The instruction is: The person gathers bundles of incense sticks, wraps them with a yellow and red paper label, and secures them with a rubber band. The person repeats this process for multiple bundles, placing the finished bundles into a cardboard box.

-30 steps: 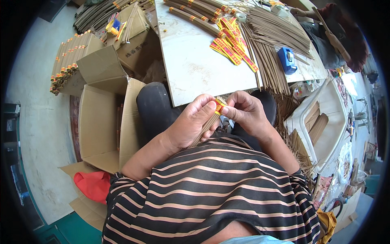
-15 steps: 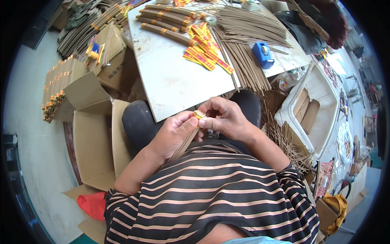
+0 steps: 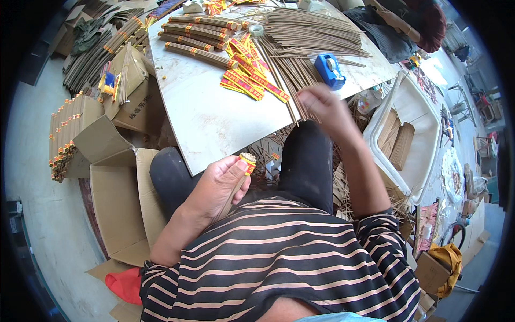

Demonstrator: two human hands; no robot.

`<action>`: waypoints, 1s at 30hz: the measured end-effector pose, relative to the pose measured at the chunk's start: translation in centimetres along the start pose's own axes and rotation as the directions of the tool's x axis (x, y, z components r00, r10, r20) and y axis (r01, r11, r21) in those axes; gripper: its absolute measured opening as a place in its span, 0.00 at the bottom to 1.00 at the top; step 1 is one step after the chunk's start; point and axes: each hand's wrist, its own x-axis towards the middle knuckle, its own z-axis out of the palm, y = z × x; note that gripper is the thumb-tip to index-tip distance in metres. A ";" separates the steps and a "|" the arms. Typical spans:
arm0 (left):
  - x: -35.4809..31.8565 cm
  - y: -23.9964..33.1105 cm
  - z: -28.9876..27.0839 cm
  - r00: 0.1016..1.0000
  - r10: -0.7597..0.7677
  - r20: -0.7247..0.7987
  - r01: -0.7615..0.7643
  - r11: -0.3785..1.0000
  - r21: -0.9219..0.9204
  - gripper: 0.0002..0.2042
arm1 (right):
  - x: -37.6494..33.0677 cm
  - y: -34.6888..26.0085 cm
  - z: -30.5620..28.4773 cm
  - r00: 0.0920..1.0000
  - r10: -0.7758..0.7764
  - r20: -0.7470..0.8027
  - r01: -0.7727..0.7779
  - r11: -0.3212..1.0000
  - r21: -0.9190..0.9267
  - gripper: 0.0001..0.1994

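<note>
My left hand (image 3: pixel 219 185) is closed around a bundle of thin brown sticks (image 3: pixel 228 203), which look like incense sticks. Round the bundle's upper end runs a red and yellow paper band (image 3: pixel 249 165); its lower part is hidden behind my palm and against my striped shirt. My right hand (image 3: pixel 324 106) is raised over the table's near edge, beside loose brown sticks (image 3: pixel 289 72) and below a blue tape dispenser (image 3: pixel 330 72). Motion smears its fingers. Left of it on the table lie red and yellow paper strips (image 3: pixel 251 78).
Banded bundles (image 3: pixel 196 36) lie on the white table (image 3: pixel 206 121). An open cardboard box (image 3: pixel 115 209) stands at my left, with more bundles (image 3: pixel 67 131) beyond. To the right is a white plastic tub (image 3: pixel 424 145) holding sticks. Another person's arm (image 3: pixel 397 22) shows at far right.
My right hand has left the bundle's banded end and moved up and right to the table edge. My left hand still holds the bundle, slightly lower. The view has shifted a little.
</note>
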 end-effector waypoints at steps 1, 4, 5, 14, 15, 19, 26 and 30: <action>0.2 0.1 -0.1 1.000 0.003 0.013 -0.003 1.000 0.006 0.14 | 2.3 3.3 -2.2 0.985 0.090 -0.147 -0.077 0.993 0.094 0.12; 0.6 0.1 0.1 0.999 -0.001 0.040 0.001 1.000 -0.006 0.15 | 6.6 7.7 -8.8 0.908 0.239 -0.343 -0.294 0.949 -0.115 0.12; 0.7 0.0 0.1 0.999 -0.001 0.044 0.002 1.000 -0.009 0.14 | 7.6 8.4 -9.7 0.890 0.346 -0.296 -0.386 0.919 -0.087 0.11; 1.0 0.2 -0.1 0.999 -0.014 0.037 0.016 0.999 -0.045 0.15 | 11.3 10.0 -11.2 0.709 0.690 -0.141 -0.689 0.722 0.068 0.09; 1.0 0.2 0.0 0.999 -0.013 0.040 0.015 0.999 -0.042 0.15 | 11.3 10.6 -11.3 0.700 0.702 -0.133 -0.688 0.712 0.136 0.08; 1.2 0.3 0.0 0.999 -0.029 0.036 0.030 0.999 -0.025 0.15 | 9.8 11.1 -11.6 0.720 0.686 -0.100 -0.559 0.660 0.502 0.07; 1.3 0.1 -0.1 0.998 -0.035 0.057 0.037 0.999 -0.035 0.14 | 6.7 13.5 -10.3 0.836 0.520 -0.176 -0.307 0.708 0.636 0.02; 1.0 0.3 -0.1 0.999 -0.033 0.042 0.034 0.999 -0.028 0.14 | 6.6 13.8 -9.3 0.756 0.605 -0.249 -0.348 0.694 0.630 0.02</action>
